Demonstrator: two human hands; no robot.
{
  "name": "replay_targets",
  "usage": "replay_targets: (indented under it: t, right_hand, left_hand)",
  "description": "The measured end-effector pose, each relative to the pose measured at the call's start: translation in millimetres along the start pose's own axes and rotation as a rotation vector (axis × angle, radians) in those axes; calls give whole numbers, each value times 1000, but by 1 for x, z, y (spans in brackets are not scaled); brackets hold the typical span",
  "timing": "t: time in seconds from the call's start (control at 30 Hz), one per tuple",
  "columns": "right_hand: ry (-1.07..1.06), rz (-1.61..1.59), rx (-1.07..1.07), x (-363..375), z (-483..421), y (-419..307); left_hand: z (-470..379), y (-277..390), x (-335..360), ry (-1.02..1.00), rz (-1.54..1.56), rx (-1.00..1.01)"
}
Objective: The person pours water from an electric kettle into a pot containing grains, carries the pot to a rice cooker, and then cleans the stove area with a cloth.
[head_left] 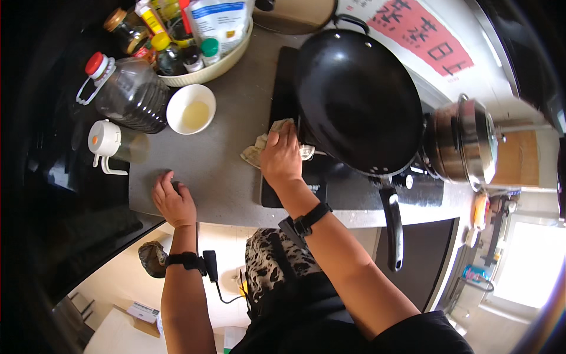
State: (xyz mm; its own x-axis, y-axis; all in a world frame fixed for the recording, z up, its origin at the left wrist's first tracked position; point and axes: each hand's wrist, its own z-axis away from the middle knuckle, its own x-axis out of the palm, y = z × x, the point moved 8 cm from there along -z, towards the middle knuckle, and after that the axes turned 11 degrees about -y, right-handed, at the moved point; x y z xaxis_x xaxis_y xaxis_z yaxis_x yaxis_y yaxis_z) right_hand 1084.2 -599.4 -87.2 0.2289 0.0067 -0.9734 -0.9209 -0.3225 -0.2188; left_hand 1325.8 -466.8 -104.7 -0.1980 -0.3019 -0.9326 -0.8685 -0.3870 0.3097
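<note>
My right hand (282, 155) presses down on a pale, crumpled cloth (253, 154) at the left edge of the black glass cooktop (283, 84). Part of the cloth shows on either side of the fingers, and the rest is hidden under the palm. Just beyond that hand, a black wok (358, 97) sits over the cooktop, its long handle (391, 230) pointing back towards me. My left hand (174, 201) rests on the grey countertop (221, 177) near its front left edge, holding nothing, fingers slightly apart.
A white bowl (191, 109) holds yellowish liquid. Near it stand a large oil jug (132, 95), a white-lidded dispenser (105, 138) and a basket (208, 73) of bottles and packets. A lidded steel pot (460, 139) stands right of the wok, whose handle overhangs the counter's front edge.
</note>
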Motion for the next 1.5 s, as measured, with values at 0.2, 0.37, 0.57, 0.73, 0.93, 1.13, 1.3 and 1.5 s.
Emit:
replay_targets:
  t: [0.2,0.37,0.57,0.73,0.93,1.13,1.3,1.5]
  right_hand:
    - [-120,-43,-31,-17,84,23]
    - [-82,-124,189,-36,129,117]
    - [-49,-40,254,-40,144,121]
    - [-273,190,34,4,80,32]
    - [-169,90,-100,-5,75,18]
    - [-176,-21,-265,-26,145,44]
    - [-106,-4,-197,-26,111,28]
    - [-107,-48,-253,-34,147,31]
  left_hand:
    - [-1,-9,2,16,-7,1]
    - [0,-6,1,23,-21,16]
    - [4,-9,2,10,-54,-33]
    - [1,-3,1,11,-28,-28]
    - [-1,-3,0,8,-16,-20]
    - [2,-6,2,-1,-57,-33]
    - [-3,1,3,-21,-40,-30]
    - [0,-10,4,-18,-39,-24]
